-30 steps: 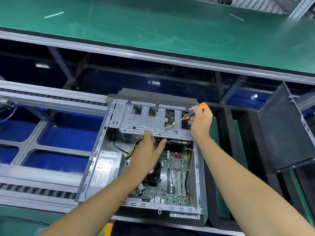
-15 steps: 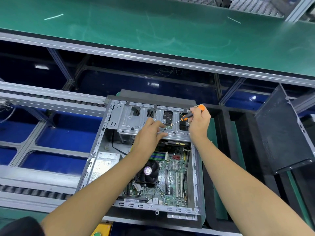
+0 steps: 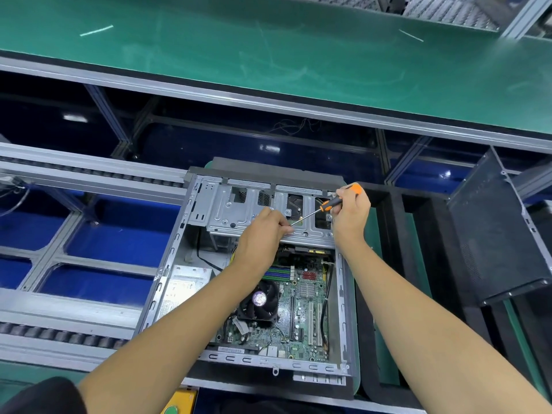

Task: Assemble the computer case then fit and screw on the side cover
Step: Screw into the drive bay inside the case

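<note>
Change since a second ago: the left hand (image 3: 263,234) has moved up from over the motherboard (image 3: 301,303) onto the drive cage (image 3: 239,213), and its fingertips now meet the screwdriver tip; the right hand (image 3: 349,213) has barely shifted.
Left hand: fingers curled, thumb and forefinger pinched together at the tip of the shaft (whether a screw sits between them is too small to tell).
Right hand: wrapped round the handle of the screwdriver (image 3: 328,204), orange cap showing above the knuckles.
Screwdriver axis: long axis slants from the handle at upper right down to the tip at lower left, tip pointing at the near edge of the drive cage.
Computer case (image 3: 185,243): lies on its side, open face up, on the black tray between the roller rails; its long axis runs away from the person, drive cage at the far end, rear panel at the near end.
Inside: fan (image 3: 260,303) beside the motherboard, power supply (image 3: 182,288) at the left wall.
Side cover (image 3: 493,228): dark panel standing tilted at the right, well apart from the case.
Beyond: green conveyor belt (image 3: 268,49) across the top.
</note>
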